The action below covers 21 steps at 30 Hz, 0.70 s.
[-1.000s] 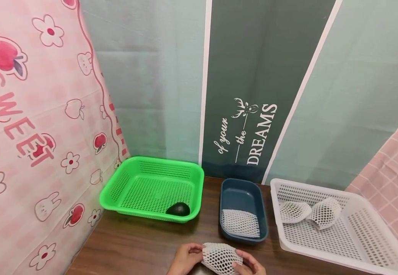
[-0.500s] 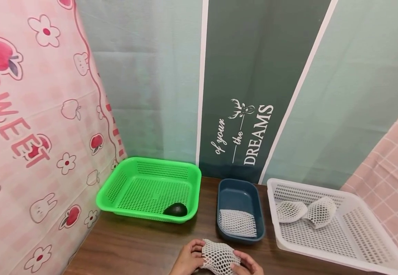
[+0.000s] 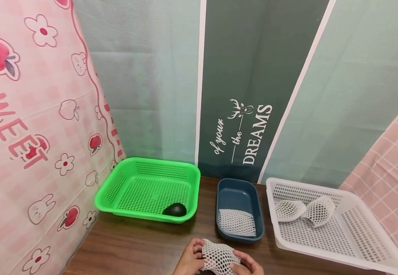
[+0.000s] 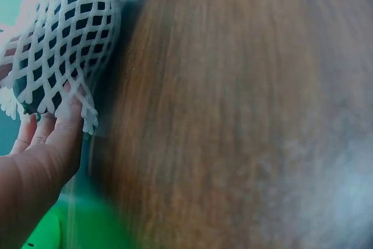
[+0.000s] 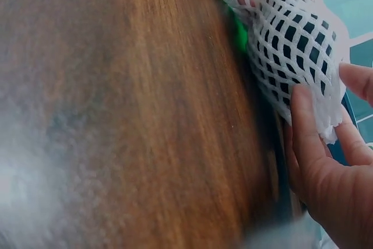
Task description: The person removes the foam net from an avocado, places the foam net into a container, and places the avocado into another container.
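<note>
Foam net [image 3: 221,256], dark fruit [image 5: 302,43] inside; left hand [image 3: 190,259], right hand [image 3: 249,264]: fingers clamped on net ends; overpulling may tear it.

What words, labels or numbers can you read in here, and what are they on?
"SWEET": on the pink apple-print cloth.
"of your": on the dark green backdrop panel.
"the": same panel.
"DREAMS": same panel.
I can read no other words, labels or numbers.

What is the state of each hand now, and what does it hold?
Left hand: holding one end of a white foam-mesh sleeve.
Right hand: holding the same sleeve's other end.
</note>
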Each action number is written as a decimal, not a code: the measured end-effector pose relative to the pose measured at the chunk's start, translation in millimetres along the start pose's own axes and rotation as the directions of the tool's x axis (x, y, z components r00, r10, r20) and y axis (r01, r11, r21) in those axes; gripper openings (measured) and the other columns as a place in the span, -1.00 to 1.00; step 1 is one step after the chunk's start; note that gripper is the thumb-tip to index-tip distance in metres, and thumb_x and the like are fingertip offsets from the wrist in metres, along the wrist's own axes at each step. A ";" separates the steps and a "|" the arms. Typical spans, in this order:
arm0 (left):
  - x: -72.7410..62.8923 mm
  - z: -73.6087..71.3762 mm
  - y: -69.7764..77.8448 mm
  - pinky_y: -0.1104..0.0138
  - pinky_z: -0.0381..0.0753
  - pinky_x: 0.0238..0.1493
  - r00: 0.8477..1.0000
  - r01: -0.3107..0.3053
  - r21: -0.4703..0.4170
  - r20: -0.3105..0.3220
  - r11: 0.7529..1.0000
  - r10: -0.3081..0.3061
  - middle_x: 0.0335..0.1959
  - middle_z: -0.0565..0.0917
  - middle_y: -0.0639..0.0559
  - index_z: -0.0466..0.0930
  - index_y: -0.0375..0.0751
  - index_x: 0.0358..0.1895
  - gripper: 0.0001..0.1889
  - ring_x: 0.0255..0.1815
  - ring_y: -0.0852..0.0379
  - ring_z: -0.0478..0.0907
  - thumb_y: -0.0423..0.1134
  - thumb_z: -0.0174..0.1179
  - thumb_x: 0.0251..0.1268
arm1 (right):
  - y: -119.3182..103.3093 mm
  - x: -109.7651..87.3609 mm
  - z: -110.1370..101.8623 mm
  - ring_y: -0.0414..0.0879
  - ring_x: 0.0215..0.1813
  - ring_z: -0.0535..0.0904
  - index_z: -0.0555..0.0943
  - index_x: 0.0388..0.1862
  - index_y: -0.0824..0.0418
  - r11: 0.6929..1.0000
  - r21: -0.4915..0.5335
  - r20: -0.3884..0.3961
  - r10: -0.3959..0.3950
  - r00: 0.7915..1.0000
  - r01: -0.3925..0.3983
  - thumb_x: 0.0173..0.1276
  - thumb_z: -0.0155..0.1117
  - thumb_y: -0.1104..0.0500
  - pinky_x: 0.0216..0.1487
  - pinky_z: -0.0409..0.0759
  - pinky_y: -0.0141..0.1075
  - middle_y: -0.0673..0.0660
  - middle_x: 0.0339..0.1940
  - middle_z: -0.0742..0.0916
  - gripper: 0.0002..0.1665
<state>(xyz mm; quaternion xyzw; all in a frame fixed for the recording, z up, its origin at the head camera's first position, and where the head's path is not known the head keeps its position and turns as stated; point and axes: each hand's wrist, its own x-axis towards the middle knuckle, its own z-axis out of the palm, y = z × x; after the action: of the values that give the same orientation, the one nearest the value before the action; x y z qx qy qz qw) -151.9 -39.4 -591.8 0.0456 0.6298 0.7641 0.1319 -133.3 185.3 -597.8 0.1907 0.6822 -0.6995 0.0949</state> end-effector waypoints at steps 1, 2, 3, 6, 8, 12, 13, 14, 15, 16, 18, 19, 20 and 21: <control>-0.1 -0.5 0.5 0.34 0.52 -0.33 1.000 -0.003 0.002 0.000 1.000 0.003 -0.25 0.59 -0.03 0.35 -0.38 -0.07 -0.46 -0.27 0.08 0.55 -0.67 0.05 -0.35 | 0.1 -0.2 -0.2 -0.04 -0.18 0.61 0.64 0.03 0.40 1.000 -0.002 -0.005 0.000 1.000 0.000 -0.10 0.64 0.18 -0.23 0.62 -0.20 0.23 -0.17 0.70 -0.33; -0.6 -0.8 1.5 0.34 0.52 -0.33 1.000 -0.005 0.001 -0.002 1.000 0.005 -0.25 0.59 -0.03 0.35 -0.37 -0.08 -0.46 -0.27 0.08 0.55 -0.67 0.07 -0.34 | -0.1 -0.6 -0.4 -0.05 -0.18 0.61 0.64 0.03 0.41 1.000 -0.003 -0.009 -0.004 1.000 0.004 -0.10 0.64 0.18 -0.23 0.62 -0.22 0.23 -0.17 0.70 -0.32; -1.3 -1.1 2.7 0.34 0.53 -0.33 1.000 -0.008 0.001 -0.002 1.000 0.008 -0.26 0.59 -0.03 0.34 -0.36 -0.09 -0.47 -0.27 0.08 0.56 -0.67 0.08 -0.34 | -0.4 -1.2 -0.5 -0.05 -0.18 0.62 0.64 0.02 0.41 1.000 0.000 -0.014 -0.009 1.000 0.009 -0.11 0.64 0.18 -0.23 0.61 -0.23 0.22 -0.17 0.70 -0.33; -3.4 -3.2 5.9 0.35 0.54 -0.32 1.000 -0.015 0.008 -0.004 1.000 0.015 -0.25 0.61 -0.05 0.33 -0.35 -0.09 -0.47 -0.26 0.07 0.57 -0.67 0.11 -0.33 | -1.7 -3.6 -0.2 -0.07 -0.19 0.62 0.65 0.00 0.41 0.999 0.017 -0.026 -0.027 0.999 0.028 -0.13 0.65 0.22 -0.24 0.61 -0.26 0.22 -0.19 0.71 -0.35; -4.8 -5.8 7.7 0.34 0.55 -0.32 1.000 -0.018 0.018 -0.007 1.000 0.018 -0.22 0.61 -0.07 0.32 -0.35 -0.08 -0.47 -0.25 0.05 0.57 -0.66 0.14 -0.30 | -3.1 -5.3 0.0 -0.07 -0.21 0.62 0.66 -0.01 0.42 0.999 0.041 -0.031 -0.031 0.999 0.033 -0.14 0.65 0.26 -0.25 0.63 -0.24 0.21 -0.20 0.72 -0.36; -7.9 -13.6 10.1 0.30 0.57 -0.30 0.999 -0.017 0.051 -0.027 0.999 0.019 -0.18 0.62 -0.09 0.30 -0.35 -0.07 -0.49 -0.22 0.00 0.59 -0.63 0.22 -0.20 | -5.0 -6.3 -2.5 -0.05 -0.25 0.63 0.65 -0.02 0.44 0.997 0.077 -0.056 -0.016 0.998 0.020 -0.19 0.65 0.32 -0.27 0.65 -0.18 0.17 -0.26 0.72 -0.35; -8.6 -15.9 10.7 0.29 0.57 -0.28 0.999 -0.013 0.059 -0.034 0.998 0.015 -0.18 0.61 -0.09 0.30 -0.35 -0.07 -0.49 -0.21 -0.01 0.59 -0.62 0.26 -0.17 | -5.3 -6.3 -3.9 -0.05 -0.26 0.63 0.65 -0.01 0.44 0.997 0.081 -0.064 -0.010 0.998 0.015 -0.19 0.65 0.33 -0.28 0.66 -0.17 0.17 -0.27 0.72 -0.34; -9.1 -18.0 11.3 0.28 0.57 -0.27 0.999 -0.002 0.065 -0.046 0.998 0.005 -0.19 0.62 -0.09 0.30 -0.35 -0.06 -0.49 -0.20 -0.02 0.60 -0.60 0.30 -0.13 | -5.4 -6.1 -5.0 -0.05 -0.26 0.63 0.65 -0.01 0.44 0.996 0.084 -0.075 -0.004 0.997 0.010 -0.20 0.65 0.33 -0.28 0.66 -0.17 0.16 -0.27 0.72 -0.33; -9.6 -20.1 12.0 0.27 0.57 -0.24 0.998 0.009 0.065 -0.055 0.998 -0.005 -0.19 0.62 -0.10 0.29 -0.35 -0.05 -0.48 -0.19 -0.03 0.61 -0.58 0.35 -0.11 | -5.4 -5.8 -6.5 -0.05 -0.27 0.63 0.65 -0.01 0.44 0.996 0.086 -0.082 0.002 0.997 0.006 -0.20 0.65 0.34 -0.29 0.66 -0.17 0.16 -0.28 0.72 -0.33; -9.9 -22.1 12.7 0.25 0.57 -0.23 0.998 0.023 0.065 -0.065 0.998 -0.019 -0.19 0.62 -0.09 0.29 -0.36 -0.04 -0.46 -0.18 -0.04 0.61 -0.54 0.39 -0.09 | -5.3 -5.7 -7.8 -0.05 -0.27 0.63 0.65 -0.01 0.44 0.996 0.086 -0.089 0.004 0.996 0.004 -0.20 0.65 0.34 -0.29 0.66 -0.17 0.16 -0.28 0.72 -0.34; -10.2 -26.0 13.7 0.23 0.58 -0.20 0.996 0.047 0.070 -0.081 0.996 -0.041 -0.18 0.62 -0.08 0.29 -0.37 0.00 -0.42 -0.17 -0.05 0.61 -0.47 0.45 -0.05 | -4.6 -4.9 -9.6 -0.05 -0.27 0.64 0.65 -0.01 0.43 0.996 0.093 -0.101 0.004 0.995 0.006 -0.21 0.65 0.35 -0.29 0.66 -0.18 0.16 -0.28 0.72 -0.34; -10.4 -27.7 14.4 0.22 0.58 -0.19 0.995 0.054 0.069 -0.087 0.996 -0.048 -0.17 0.62 -0.09 0.29 -0.39 0.03 -0.40 -0.16 -0.05 0.61 -0.44 0.46 -0.05 | -4.1 -4.7 -10.3 -0.05 -0.27 0.64 0.65 -0.01 0.43 0.995 0.095 -0.099 -0.004 0.995 0.013 -0.20 0.65 0.35 -0.29 0.66 -0.18 0.17 -0.27 0.72 -0.34; -10.5 -29.1 14.8 0.21 0.59 -0.19 0.994 0.060 0.071 -0.091 0.996 -0.053 -0.15 0.62 -0.08 0.29 -0.40 0.06 -0.38 -0.15 -0.06 0.61 -0.42 0.47 -0.04 | -3.4 -4.5 -10.8 -0.05 -0.27 0.64 0.65 -0.01 0.43 0.995 0.097 -0.095 -0.011 0.995 0.020 -0.19 0.64 0.36 -0.29 0.66 -0.18 0.17 -0.27 0.72 -0.35; -10.9 -30.4 15.2 0.21 0.59 -0.19 0.994 0.060 0.074 -0.090 0.995 -0.054 -0.14 0.62 -0.09 0.28 -0.42 0.09 -0.36 -0.15 -0.07 0.61 -0.41 0.47 -0.03 | -2.4 -4.2 -11.1 -0.05 -0.27 0.64 0.65 -0.01 0.43 0.995 0.094 -0.091 -0.019 0.996 0.027 -0.17 0.63 0.35 -0.29 0.66 -0.19 0.17 -0.26 0.72 -0.36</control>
<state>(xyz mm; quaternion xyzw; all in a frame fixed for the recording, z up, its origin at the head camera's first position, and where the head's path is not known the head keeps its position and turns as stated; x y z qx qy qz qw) -150.7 -73.8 -582.1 -0.0011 0.6649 0.7366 0.1239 -128.9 195.9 -593.9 0.2183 0.6538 -0.7230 0.0469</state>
